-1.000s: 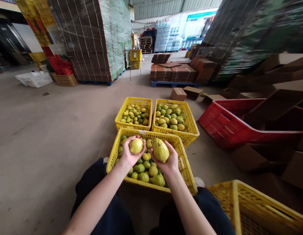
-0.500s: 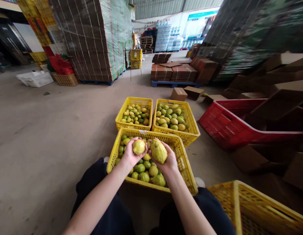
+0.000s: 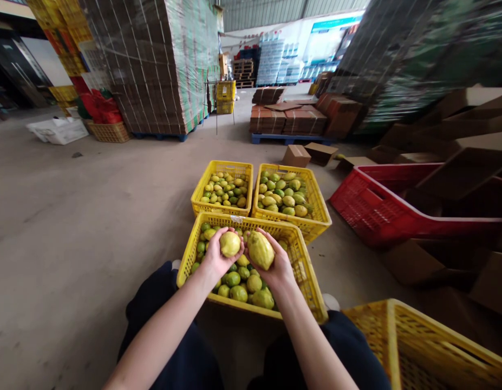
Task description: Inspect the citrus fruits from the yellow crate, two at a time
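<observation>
My left hand [image 3: 217, 257] is closed around a small, round yellow lemon [image 3: 230, 244]. In my right hand [image 3: 280, 265] lies a larger, longer, ridged yellow-green lemon [image 3: 261, 251], with the fingers curled about its sides. Both hands are side by side above a yellow plastic crate [image 3: 311, 273] of green and yellow lemons [image 3: 238, 293]. The fingertips of the two hands come close together between the fruits; whether they touch I cannot tell. The hands and forearms hide part of the fruit in this crate.
Beyond stand two more yellow crates of lemons, a left crate [image 3: 197, 201] and a right crate [image 3: 321, 216]. A red crate [image 3: 380, 211] with cardboard boxes is at the right. Another yellow crate [image 3: 391, 325] sits at the lower right. Flattened cartons [image 3: 303, 122] rest on a blue pallet.
The larger lemon has turned slightly in my right hand and shifted a little up and left. My left hand and its lemon have hardly moved.
</observation>
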Motion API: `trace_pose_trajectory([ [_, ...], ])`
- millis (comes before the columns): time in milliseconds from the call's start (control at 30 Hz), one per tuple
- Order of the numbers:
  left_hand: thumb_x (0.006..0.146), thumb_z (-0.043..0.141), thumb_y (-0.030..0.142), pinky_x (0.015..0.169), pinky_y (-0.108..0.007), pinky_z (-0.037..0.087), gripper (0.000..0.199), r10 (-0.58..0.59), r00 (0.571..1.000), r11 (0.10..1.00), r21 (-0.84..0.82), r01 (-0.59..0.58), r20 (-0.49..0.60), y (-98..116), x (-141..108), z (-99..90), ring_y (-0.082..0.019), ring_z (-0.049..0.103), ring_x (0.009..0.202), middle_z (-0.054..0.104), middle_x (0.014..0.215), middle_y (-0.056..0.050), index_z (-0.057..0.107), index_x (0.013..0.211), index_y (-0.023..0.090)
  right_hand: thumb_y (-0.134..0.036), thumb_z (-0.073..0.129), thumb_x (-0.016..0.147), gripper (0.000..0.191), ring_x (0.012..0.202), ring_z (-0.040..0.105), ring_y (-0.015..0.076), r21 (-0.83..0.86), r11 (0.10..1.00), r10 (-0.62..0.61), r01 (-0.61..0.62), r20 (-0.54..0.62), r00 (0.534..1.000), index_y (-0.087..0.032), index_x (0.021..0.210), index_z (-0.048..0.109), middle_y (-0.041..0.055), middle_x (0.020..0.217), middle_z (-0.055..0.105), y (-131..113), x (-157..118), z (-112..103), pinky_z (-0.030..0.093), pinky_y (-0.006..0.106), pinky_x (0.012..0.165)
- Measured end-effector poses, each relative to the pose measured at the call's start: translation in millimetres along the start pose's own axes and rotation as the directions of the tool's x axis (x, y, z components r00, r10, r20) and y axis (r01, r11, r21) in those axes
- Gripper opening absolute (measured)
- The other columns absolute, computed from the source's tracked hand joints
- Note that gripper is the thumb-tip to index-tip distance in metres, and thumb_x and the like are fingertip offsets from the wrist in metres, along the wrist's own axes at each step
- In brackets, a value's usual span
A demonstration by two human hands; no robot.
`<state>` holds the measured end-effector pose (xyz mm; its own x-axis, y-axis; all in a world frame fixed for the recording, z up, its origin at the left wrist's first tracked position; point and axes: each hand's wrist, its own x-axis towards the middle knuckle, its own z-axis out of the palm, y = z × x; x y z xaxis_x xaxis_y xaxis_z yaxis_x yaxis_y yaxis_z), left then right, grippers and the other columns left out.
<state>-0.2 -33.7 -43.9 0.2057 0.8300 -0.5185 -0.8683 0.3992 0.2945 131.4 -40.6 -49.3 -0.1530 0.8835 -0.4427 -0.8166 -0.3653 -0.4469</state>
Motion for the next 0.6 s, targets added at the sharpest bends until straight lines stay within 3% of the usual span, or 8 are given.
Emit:
trace_pose_trajectory([
  [233,0.068,0.061,0.014,0.059,-0.025,0.052,0.008,0.013,1.0,1.0,0.026,-0.013,0.0,-0.2,-1.3,1.4,-0.014,0.06,0.068,0.059,0.07,-0.002,0.057,0.075,0.015,-0.019,0.056,0.075,0.014,0.066,0.068,0.0209,0.028,1.0,0.014,-0.015,0.015,1.0,-0.02,0.086,0.063,0.0048,0.08,0.071,-1.6,-1.7,-1.2,0.056,0.036,0.058],
  [600,0.077,0.054,0.02,0.058,-0.026,0.051,0.006,-0.017,0.999,0.999,0.036,0.019,-0.046,-1.9,4.8,-0.7,-0.014,0.059,0.064,0.058,0.069,-0.003,0.057,0.077,0.016,-0.018,0.049,0.079,0.014,0.062,0.067,0.0207,0.049,0.996,0.073,-0.073,0.005,0.997,-0.019,0.081,0.063,0.0068,0.077,0.072,-1.5,2.0,-0.3,0.056,0.036,0.056],
])
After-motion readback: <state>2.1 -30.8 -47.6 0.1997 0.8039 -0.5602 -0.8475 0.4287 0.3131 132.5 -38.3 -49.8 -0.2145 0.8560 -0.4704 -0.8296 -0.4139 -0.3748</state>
